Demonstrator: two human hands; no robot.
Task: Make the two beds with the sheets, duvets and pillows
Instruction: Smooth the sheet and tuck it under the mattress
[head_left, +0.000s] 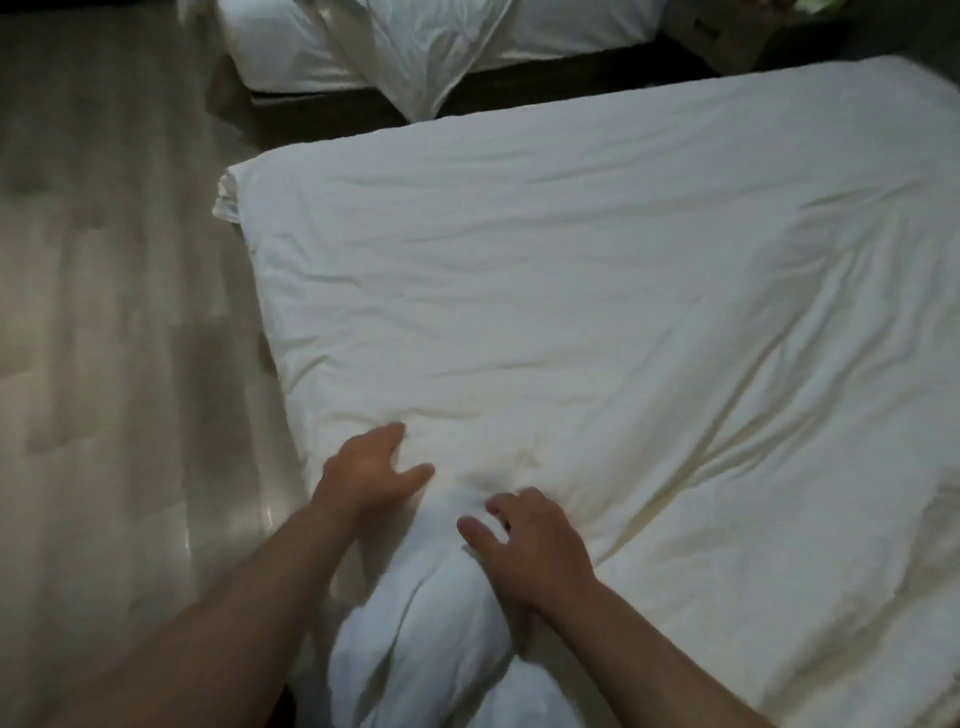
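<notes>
Seen from above, past a person's two bare forearms, the near bed (805, 665) fills the middle & right of the frame. A white duvet (597, 291) lies spread across it, creased w/ long folds running from far right toward near left. At the bed's near left corner the duvet gathers into a thick bunched roll (415, 639) that hangs off the edge toward the viewer. The left hand (371, 467) rests on the duvet just left of the roll's top, fingers spread & mostly straight, holding nothing. The right hand (530, 545) sits on the roll's right side, thumb out to the left, fingers bent w/ tips on the cloth. Motion blur means can't tell whether it pinches any fabric. The hands are near each other but apart, w/ the top of the roll btwn them. At the duvet's far left corner a bit of folded white cloth (224, 200) sticks out from under it. A pale wood-look floor (104, 312) runs down the left side. At the far edge of the frame is the far bed (270, 52), white on a dark base, w/ crumpled white bedding (431, 57) draped over its near edge & hanging toward the dark gap btwn the beds. In the far right corner is a brown box-like thing (727, 36), too blurred to make out.
</notes>
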